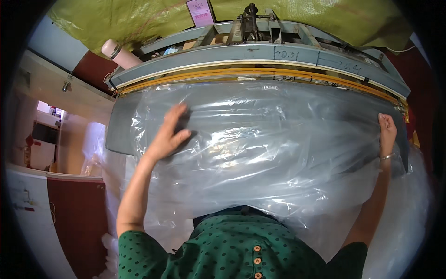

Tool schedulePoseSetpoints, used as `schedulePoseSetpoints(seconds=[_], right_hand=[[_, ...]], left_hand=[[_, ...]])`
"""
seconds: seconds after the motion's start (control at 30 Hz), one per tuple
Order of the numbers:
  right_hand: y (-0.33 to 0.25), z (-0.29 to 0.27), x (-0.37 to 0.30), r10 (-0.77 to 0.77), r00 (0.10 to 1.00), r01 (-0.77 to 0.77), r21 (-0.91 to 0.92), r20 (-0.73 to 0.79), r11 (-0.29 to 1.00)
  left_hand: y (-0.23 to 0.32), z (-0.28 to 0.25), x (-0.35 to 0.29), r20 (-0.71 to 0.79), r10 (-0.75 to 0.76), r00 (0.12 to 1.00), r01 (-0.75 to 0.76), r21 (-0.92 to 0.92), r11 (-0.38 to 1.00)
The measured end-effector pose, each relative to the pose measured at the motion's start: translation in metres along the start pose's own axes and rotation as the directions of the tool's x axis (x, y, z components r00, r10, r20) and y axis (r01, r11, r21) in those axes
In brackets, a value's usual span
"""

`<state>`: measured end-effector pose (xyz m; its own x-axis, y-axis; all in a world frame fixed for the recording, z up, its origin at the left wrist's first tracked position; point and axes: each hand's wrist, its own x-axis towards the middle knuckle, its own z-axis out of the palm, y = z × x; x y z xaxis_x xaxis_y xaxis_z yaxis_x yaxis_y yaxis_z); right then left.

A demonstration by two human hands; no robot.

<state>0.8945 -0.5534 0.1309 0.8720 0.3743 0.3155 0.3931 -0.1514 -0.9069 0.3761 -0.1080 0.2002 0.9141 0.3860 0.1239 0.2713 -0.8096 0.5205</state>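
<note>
A wide sheet of clear plastic film lies wrinkled over a dark grey board and hangs down toward my waist. My left hand is at the left part of the film, thumb apart and fingers stretched out, holding nothing. Whether its palm presses on the film cannot be made out. At the right end, my right hand is closed in a pinch on the film, which runs in taut creases toward it. Its fingertips hide the pinched edge.
Behind the board runs a grey metal frame with a yellow-orange strip and a dark clamp-like fitting. A pink bottle and a phone stand there before yellow-green sheeting. More film bunches at the right.
</note>
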Motion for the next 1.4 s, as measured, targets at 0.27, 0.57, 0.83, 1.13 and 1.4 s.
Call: schedulePoseSetpoints(seconds=[0.27,0.57,0.83,1.13,1.4], right_hand=[[-0.078,-0.021,-0.036,-0.232,0.97,0.201,-0.302,-0.07,0.932],[-0.011,-0.151,-0.145,-0.083,0.87,-0.304,-0.662,-0.486,0.685],[-0.009,-0.17,-0.124,0.136,0.901,-0.27,-0.284,-0.413,0.92],[-0.27,0.114,-0.04,-0.159,0.905,0.258,-0.212,0.395,0.942],[-0.315,0.295,-0.105,-0.577,0.377,0.728,0.154,0.725,0.669]], left_hand=[[0.067,0.019,-0.074,-0.023,0.238,0.971,-0.239,-0.173,0.956],[0.04,0.115,-0.171,0.375,-0.019,0.927,-0.026,0.114,0.993],[0.007,0.103,-0.213,0.295,-0.126,0.947,0.257,-0.459,0.851],[-0.059,-0.061,-0.341,-0.205,-0.72,0.663,0.336,-0.778,0.531],[-0.241,-0.099,-0.612,-0.464,-0.885,0.03,0.886,-0.398,0.239]])
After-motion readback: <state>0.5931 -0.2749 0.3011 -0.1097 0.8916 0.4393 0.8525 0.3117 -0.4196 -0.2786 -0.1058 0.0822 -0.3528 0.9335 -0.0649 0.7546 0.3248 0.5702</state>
